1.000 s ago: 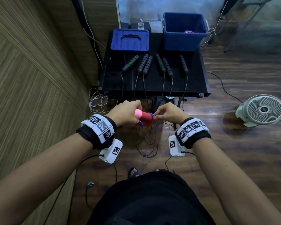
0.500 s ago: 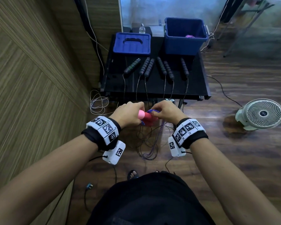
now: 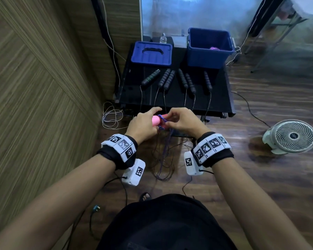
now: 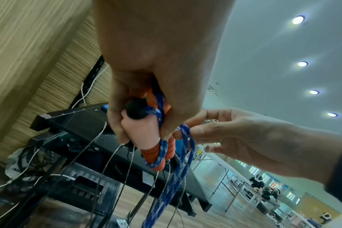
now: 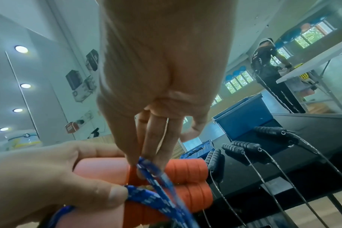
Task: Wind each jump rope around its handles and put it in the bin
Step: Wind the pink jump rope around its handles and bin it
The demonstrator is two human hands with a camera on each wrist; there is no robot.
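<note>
- Left hand [image 3: 142,123] clamped round the pink-and-orange handles [image 5: 185,177], both bunched together side by side.
- Right hand [image 3: 183,121] just beside the left, its fingertips [image 5: 136,160] pinching the blue rope [image 4: 187,138] where it crosses the handles.
- A couple of turns already lie on the orange grips; the rest of the rope hangs below both hands in loose loops.
- Step, as judged: early in winding this rope.
- Next move calls for carrying the pinched strand round the handles, taut, with the left thumb [image 5: 107,194] pinning each turn.
- Blue bin [image 3: 209,49] well beyond the hands, right side; black-handled ropes [image 3: 177,81] lie on the black table [image 3: 220,98] between.
</note>
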